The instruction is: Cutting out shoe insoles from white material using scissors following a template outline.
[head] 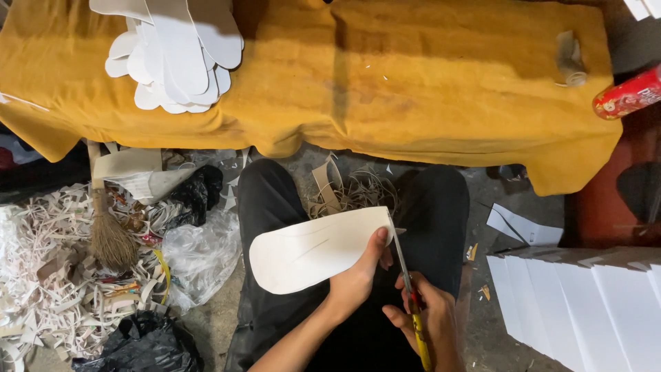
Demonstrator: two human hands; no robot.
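Scrap heap (48, 275): pale offcut strips piled on the floor at the far left, with a small straw broom (110, 238) lying on them and black and clear plastic bags (196, 255) beside.

Finished stack (175, 58): white sole-shaped cutouts fanned over one another near the back left corner of the bench, on the mustard-yellow cloth (385, 89) that covers it.

Sole-shaped piece (313, 251): a white, rounded cutout held over the person's lap, below the bench's front edge; its rounded end points left and looks fully cut, while the right end is squarish, with a corner that looks untrimmed.

Left hand (358, 279): fingers curled round the piece's right end, thumb on top, gripping it firmly.

Scissors (406, 282): the blade tip meets the piece's right edge, handles yellow and red.

Right hand (427, 320): fingers closed through the scissor handles; how far the blades stand apart I cannot tell.

Uncut sheets (585, 303): a thick stack of white rectangular sheets on the floor at the right.

Progress: judging by these piles, a batch is done, this piece is nearly trimmed, and many sheets remain.

Bench right corner: a small roll (570, 58) and a red can (628, 93) beyond the edge.
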